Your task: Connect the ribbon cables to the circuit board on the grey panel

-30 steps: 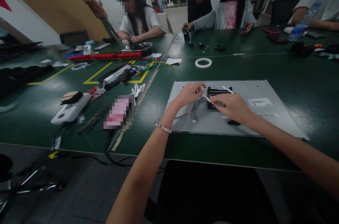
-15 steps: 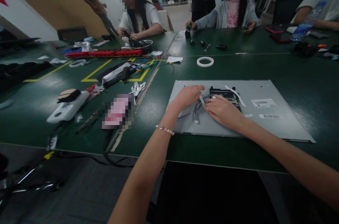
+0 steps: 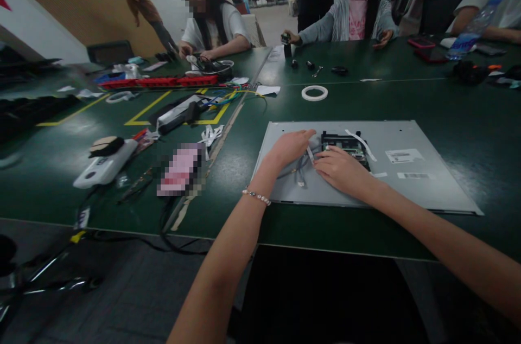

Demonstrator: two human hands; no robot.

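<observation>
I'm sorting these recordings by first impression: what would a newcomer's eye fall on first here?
Probably the pale gray panel lying on the green table, with the left hand and right hand close together near gray cables and an exposed circuit board. Next, perhaps, the white ring lying beyond the panel, and the pixelated pink rectangle to the panel's left.

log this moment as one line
left hand: at white strip | right hand: by strip's lower end, over grey panel | grey cables: on panel | white ring: on table beyond panel
</observation>
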